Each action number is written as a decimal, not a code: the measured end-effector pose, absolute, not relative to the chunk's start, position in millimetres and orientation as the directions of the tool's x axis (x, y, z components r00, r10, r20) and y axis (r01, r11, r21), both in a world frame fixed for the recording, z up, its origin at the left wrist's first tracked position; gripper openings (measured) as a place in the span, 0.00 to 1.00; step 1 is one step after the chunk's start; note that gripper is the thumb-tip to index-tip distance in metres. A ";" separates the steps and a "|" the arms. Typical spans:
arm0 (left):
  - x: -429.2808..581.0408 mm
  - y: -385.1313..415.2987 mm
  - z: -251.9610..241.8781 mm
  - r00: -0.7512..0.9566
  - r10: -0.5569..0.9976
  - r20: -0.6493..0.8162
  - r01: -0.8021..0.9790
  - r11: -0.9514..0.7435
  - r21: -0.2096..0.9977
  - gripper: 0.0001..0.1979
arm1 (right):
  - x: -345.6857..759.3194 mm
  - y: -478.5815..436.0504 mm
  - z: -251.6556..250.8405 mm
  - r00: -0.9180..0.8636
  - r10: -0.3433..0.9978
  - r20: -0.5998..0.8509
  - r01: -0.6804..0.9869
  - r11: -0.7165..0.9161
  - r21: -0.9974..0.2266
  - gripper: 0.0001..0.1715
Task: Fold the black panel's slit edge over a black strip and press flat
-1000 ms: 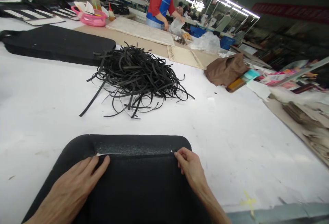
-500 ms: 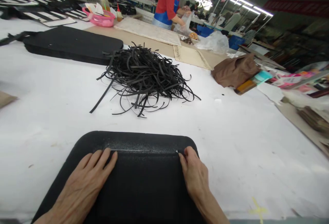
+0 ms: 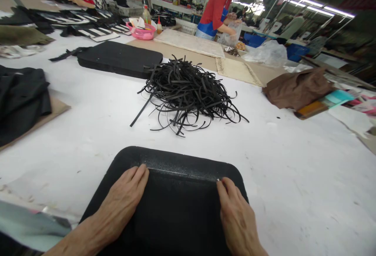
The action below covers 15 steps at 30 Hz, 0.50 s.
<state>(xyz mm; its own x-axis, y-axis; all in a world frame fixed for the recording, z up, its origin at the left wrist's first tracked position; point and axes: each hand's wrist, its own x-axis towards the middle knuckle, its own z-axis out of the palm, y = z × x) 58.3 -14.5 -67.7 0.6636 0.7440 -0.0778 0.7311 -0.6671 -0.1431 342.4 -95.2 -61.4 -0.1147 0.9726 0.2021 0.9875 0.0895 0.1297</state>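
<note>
A black rounded panel (image 3: pixel 179 205) lies on the white table (image 3: pixel 293 177) right in front of me. A black sheet covers most of it, and a shiny strip shows along the panel's far edge. My left hand (image 3: pixel 122 203) lies flat on the sheet, fingers stretched together up to its far left edge. My right hand (image 3: pixel 236 213) rests flat on the right side, fingertips at the sheet's far right corner. Neither hand grips anything.
A heap of black strips (image 3: pixel 188 89) lies beyond the panel. Further back are another black panel (image 3: pixel 117 58), a pink basket (image 3: pixel 141 33) and a person in a red top (image 3: pixel 220 7). Dark cloth (image 3: pixel 20 99) lies at left, brown fabric (image 3: pixel 296 87) at right.
The sheet's far edge has moved up over the white gap and now lies flat. Both hands slid forward with it. The view has swung to the left.
</note>
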 end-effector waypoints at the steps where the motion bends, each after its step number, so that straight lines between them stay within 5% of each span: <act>1: 62.3 -14.2 -66.8 0.657 0.751 -0.061 0.741 -0.659 -0.129 0.28 | 331.9 -93.5 -60.2 -0.147 0.967 0.209 0.985 0.123 0.123 0.29; 7: 102.6 -12.0 -73.6 0.841 0.534 -0.089 0.541 -0.835 0.103 0.30 | 279.7 -72.2 -72.2 -0.308 0.940 0.146 0.947 0.318 -0.052 0.27; 15: 83.3 -12.5 -87.0 0.807 0.585 -0.079 0.590 -0.805 0.059 0.30 | 316.4 -80.0 -80.8 -0.380 0.902 0.207 0.920 0.391 -0.017 0.28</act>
<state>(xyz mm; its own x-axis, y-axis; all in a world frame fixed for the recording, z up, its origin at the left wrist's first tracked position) 83.3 -12.5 -87.0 0.8071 0.5851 -0.0794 0.5897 -0.8055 0.0590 316.4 -80.0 -80.8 -0.3797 0.9017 0.2069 0.9201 0.3914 -0.0173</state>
